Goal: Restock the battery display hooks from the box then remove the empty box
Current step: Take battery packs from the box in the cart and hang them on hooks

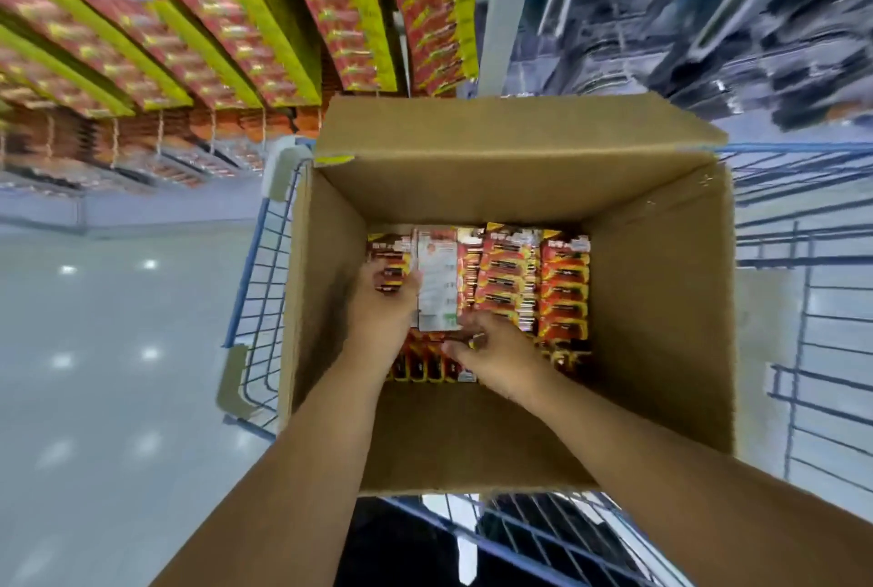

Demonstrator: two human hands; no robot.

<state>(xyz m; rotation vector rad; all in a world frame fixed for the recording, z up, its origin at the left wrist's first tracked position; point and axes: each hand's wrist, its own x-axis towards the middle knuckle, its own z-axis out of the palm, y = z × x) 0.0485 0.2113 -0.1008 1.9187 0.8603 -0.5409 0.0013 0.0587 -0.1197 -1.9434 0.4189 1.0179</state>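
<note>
Reaching into the cardboard box [661,303], I have my left hand [385,303] and right hand [496,350] with fingers pinching a stack of battery packs [437,284], gathering several for the display hooks [160,137] beyond the box.

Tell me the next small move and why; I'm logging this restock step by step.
Probably lift the pale-backed pack straight up out of the box. Both hands are deep inside: the left hand holds its left edge, the right hand its near end. It stands above the other packs, and the display hooks are beyond.
</note>
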